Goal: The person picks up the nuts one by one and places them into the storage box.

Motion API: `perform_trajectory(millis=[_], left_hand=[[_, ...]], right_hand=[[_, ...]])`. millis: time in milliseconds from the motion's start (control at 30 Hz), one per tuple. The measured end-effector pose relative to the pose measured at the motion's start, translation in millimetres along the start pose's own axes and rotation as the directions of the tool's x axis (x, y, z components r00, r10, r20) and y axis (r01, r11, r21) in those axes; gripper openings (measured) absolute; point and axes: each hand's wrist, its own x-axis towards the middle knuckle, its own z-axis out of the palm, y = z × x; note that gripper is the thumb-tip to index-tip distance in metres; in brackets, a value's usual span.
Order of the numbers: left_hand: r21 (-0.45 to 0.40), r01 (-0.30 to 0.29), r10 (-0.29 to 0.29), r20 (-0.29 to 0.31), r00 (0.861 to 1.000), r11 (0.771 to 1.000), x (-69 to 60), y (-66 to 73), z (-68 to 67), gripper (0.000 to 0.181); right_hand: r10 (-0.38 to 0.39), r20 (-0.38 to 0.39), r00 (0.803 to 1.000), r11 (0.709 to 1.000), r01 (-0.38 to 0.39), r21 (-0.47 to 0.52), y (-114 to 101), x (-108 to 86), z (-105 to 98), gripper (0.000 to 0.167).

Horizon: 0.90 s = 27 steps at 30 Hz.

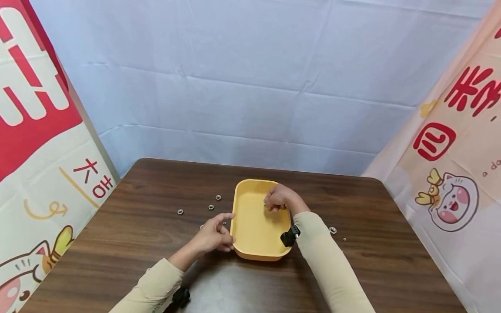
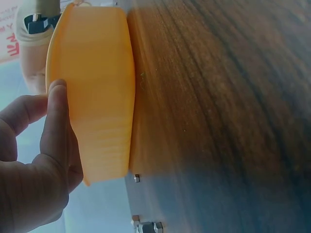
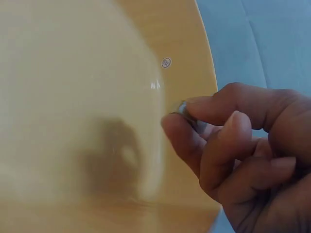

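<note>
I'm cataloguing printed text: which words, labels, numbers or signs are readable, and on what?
"大吉": left banner
"a d…", rest unclear: right banner
White characters, left banner: cut off
Red characters, right banner: unclear
Yellow tray, inner sticker: too small
Red lettering, left wrist view's banner: blurred

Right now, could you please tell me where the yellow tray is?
In the head view, the yellow tray rests near the middle of the table, the left hand touching its left rim and the right hand over its far right part.
</note>
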Motion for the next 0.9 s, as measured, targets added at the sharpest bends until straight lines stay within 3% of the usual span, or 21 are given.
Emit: perform_trajectory(millis=[267,500,700,767,867,900], left_hand=[[0.004,0.002,-0.003,0.012,1.000,1.000,2.0,4.9,-0.1,0.070],[-0.018,0.001,0.000,0.026,1.000,1.000,3.8,2.0,-0.1,0.071],[-0.018,0.002,-0.002,0.020,1.000,1.000,2.9,0.1,-1.6,0.071],[-0.015,0.006,-0.006,0.019,1.000,1.000,2.0,-0.3,-2.1,0.070],[-0.017,0.008,-0.007,0.025,1.000,1.000,1.0,0.4,-2.9,0.070],[-0.018,0.008,-0.007,0.029,1.000,1.000,0.9,0.9,-3.2,0.070]], right_hand=[[0.053,-0.007,0.999,0.986,-0.053,-0.157,-7,5.8,3,0.029],[0.061,0.005,0.998,0.989,-0.060,-0.138,-5,6.5,2,0.016],[0.016,-0.018,1.000,0.994,-0.018,-0.110,-11,-2.9,6,0.031],[-0.014,-0.020,1.000,0.992,0.012,-0.125,-16,-9.6,8,0.027],[-0.062,0.002,0.998,0.976,0.061,-0.210,-25,-20.5,9,0.007],[-0.086,0.011,0.996,0.962,0.086,-0.258,-28,-23.8,9,0.013]])
